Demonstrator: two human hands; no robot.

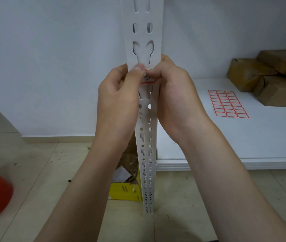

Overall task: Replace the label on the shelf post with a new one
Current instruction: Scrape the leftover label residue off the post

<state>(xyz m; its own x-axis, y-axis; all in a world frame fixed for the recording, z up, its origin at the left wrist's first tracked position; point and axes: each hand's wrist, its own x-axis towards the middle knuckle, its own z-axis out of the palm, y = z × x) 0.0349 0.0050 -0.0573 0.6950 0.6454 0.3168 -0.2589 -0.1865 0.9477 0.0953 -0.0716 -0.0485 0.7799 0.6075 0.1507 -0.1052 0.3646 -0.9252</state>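
Post (145, 49) upright, long axis vertical. Clasped either side by left hand (117, 95) and right hand (173, 95), close together, thumbs at top edge of label (149, 80). Label sheet (227, 103) on shelf (208, 145), well right.

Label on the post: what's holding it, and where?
The left hand and right hand pinch the label at its upper edge, against the shelf post; its lower red border shows uncovered.

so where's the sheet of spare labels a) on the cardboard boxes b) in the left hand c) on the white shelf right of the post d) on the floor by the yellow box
C: the sheet of labels lies flat on the white shelf, right of the post, clear of the cardboard boxes.
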